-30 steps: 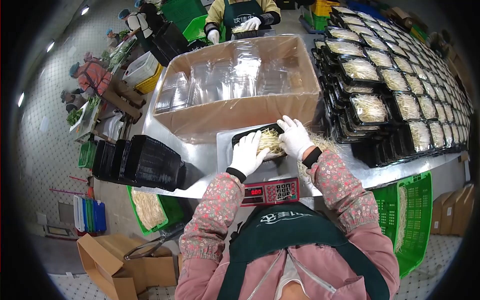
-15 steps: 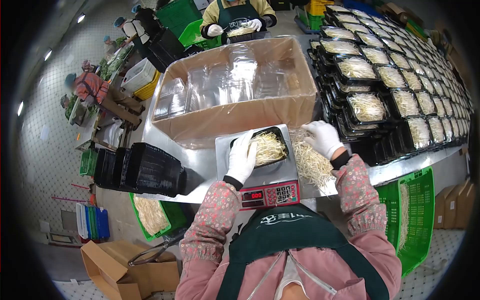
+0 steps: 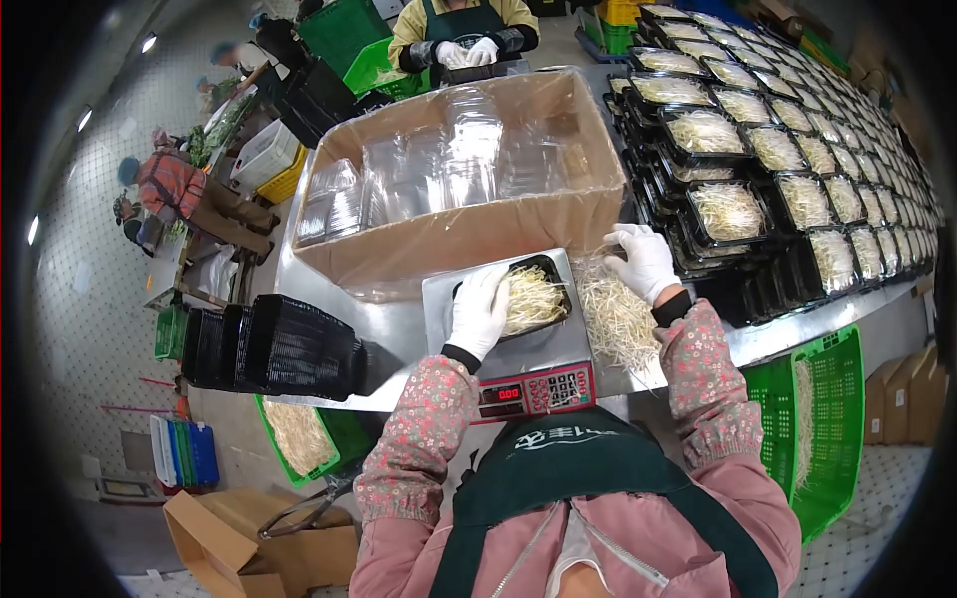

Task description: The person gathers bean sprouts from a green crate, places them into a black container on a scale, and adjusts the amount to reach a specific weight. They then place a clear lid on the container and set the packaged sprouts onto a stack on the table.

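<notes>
White gloves cover both hands. My left hand (image 3: pixel 479 313) lies over the left side of a black tray of bean sprouts (image 3: pixel 533 300), its fingers on the rim and sprouts. That tray rests on a scale (image 3: pixel 538 391) with a red front panel. To the right, my right hand (image 3: pixel 641 261) is at the upper edge of a loose heap of sprouts (image 3: pixel 615 317), fingers spread and nothing visible in them. Beyond the scale stands a cardboard box (image 3: pixel 449 239) holding stacks of clear plastic lids (image 3: pixel 478 149).
Empty black trays (image 3: pixel 302 347) are stacked at the left table edge. Many filled trays (image 3: pixel 728 211) rise in stacks at the right. Green crates (image 3: pixel 827 429) of sprouts stand below the table. A co-worker's gloved hands (image 3: pixel 469 53) are across the box.
My right hand has shifted slightly left and up, with its fingers spread. My left hand stays at the tray. Across the box, the co-worker's hands have come together.
</notes>
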`<act>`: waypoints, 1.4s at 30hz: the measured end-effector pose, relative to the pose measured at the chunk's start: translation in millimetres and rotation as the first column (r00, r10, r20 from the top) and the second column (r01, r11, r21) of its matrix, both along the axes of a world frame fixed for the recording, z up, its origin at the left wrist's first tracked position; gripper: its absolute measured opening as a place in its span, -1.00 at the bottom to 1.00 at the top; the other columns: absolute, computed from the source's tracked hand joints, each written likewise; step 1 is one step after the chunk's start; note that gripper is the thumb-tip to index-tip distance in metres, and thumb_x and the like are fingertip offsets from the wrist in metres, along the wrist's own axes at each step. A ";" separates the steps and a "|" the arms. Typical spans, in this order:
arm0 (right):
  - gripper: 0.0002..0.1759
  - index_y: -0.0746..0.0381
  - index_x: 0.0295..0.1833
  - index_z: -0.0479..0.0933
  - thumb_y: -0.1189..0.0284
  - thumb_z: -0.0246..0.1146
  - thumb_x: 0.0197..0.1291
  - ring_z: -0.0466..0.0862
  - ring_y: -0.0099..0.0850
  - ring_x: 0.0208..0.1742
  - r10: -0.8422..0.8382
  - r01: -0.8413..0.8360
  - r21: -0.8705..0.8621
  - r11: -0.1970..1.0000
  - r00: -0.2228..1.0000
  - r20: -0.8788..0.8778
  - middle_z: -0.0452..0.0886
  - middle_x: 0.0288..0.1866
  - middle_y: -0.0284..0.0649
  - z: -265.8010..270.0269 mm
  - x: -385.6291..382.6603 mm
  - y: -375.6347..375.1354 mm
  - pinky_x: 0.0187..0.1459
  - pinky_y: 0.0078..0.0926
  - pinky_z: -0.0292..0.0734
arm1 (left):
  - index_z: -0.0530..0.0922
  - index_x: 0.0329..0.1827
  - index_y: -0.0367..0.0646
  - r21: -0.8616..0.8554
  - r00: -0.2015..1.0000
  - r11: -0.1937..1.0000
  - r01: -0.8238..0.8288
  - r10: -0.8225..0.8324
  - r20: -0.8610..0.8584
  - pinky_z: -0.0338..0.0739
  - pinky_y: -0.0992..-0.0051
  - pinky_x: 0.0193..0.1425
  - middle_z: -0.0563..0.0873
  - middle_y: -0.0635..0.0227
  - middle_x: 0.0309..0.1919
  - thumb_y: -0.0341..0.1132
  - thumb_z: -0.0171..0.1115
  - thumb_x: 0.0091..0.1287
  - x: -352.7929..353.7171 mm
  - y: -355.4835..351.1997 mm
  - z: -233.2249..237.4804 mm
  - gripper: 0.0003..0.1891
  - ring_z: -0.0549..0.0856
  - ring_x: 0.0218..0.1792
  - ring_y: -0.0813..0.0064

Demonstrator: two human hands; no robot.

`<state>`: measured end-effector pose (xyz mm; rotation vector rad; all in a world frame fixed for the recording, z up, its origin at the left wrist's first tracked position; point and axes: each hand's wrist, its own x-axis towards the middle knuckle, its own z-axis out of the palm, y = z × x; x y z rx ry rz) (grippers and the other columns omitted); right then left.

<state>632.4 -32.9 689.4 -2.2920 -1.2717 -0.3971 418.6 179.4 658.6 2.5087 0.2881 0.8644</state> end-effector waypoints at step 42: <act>-0.65 0.12 -0.47 0.61 0.16 0.19 0.29 0.58 -0.27 -0.13 0.636 -0.632 -0.173 0.755 0.771 -0.037 0.61 -0.43 -0.31 -33.5 -73.1 58.8 0.24 -0.12 0.32 | 0.58 0.04 -0.15 0.074 0.970 0.982 0.175 -0.158 -0.185 0.45 0.23 0.12 0.64 0.20 -0.05 -0.41 0.20 0.31 5.4 16.6 -7.4 -0.75 0.58 0.01 0.12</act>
